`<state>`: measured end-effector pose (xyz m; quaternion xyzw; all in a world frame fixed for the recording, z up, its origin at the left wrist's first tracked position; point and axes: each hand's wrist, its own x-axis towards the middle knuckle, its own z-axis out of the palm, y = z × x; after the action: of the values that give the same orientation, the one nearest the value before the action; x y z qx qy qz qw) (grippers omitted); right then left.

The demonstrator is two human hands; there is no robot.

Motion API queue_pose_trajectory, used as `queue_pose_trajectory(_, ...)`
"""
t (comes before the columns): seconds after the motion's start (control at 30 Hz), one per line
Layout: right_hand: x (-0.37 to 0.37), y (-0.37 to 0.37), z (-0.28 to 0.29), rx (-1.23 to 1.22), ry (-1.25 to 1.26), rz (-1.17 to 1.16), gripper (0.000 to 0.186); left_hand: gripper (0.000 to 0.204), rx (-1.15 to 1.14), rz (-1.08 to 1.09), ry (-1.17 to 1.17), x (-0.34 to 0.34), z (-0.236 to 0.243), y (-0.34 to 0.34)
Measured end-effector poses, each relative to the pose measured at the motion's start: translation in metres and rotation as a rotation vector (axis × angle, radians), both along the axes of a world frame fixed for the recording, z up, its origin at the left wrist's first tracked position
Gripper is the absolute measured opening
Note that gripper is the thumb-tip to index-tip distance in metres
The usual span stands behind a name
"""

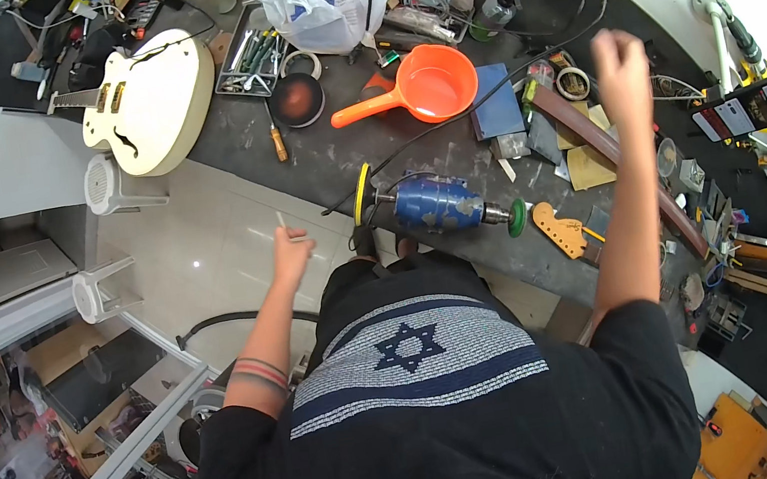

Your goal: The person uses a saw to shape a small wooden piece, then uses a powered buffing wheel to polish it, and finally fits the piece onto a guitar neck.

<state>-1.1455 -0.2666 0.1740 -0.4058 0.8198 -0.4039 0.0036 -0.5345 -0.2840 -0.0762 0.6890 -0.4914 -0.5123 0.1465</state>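
My left hand [293, 257] is off the bench edge, over the floor, its fingers pinching a small thin pale stick [280, 220]. My right hand [622, 68] is raised over the bench's right side, fingers curled in; anything inside them is hidden. Between my hands, at the bench's near edge, lies a blue bench grinder [438, 203] with a yellow-edged disc [362, 194] on its left and a green wheel [517, 218] on its right. A wooden guitar headstock [560, 230] rests beside the green wheel. Behind the grinder stands an orange dipper [436, 82] with liquid in it.
A cream hollow-body guitar [167, 98] lies at the left. Farther back are a tool tray [251, 54] and a plastic bag [323, 1]. A long dark red bar [583, 127] runs below my right hand. A phone [738, 112] stands at the right; a black cable crosses the bench.
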Motion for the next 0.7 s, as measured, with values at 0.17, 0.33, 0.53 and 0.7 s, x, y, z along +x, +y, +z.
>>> queue_pose_trajectory(0.17, 0.229, 0.079, -0.058, 0.328, 0.271, 0.912, 0.010, 0.066, 0.257, 0.130, 0.147, -0.063, -0.067, 0.029)
queue_pose_trajectory(0.33, 0.316, 0.077, -0.083, 0.315, -0.008, 1.172, 0.009, 0.058, 0.037, 0.278, 0.355, -0.089, -0.101, 0.009)
queue_pose_trajectory(0.53, 0.332, 0.069, -0.088, 0.380, -0.097, 1.058, 0.023, 0.037, 0.108, 0.701, 0.777, -0.065, -0.115, -0.018)
queue_pose_trajectory(0.7, 0.351, 0.010, -0.061, 0.205, -0.025, 1.111, 0.023, 0.027, 0.072, 1.052, 1.289, 0.020, -0.111, -0.091)
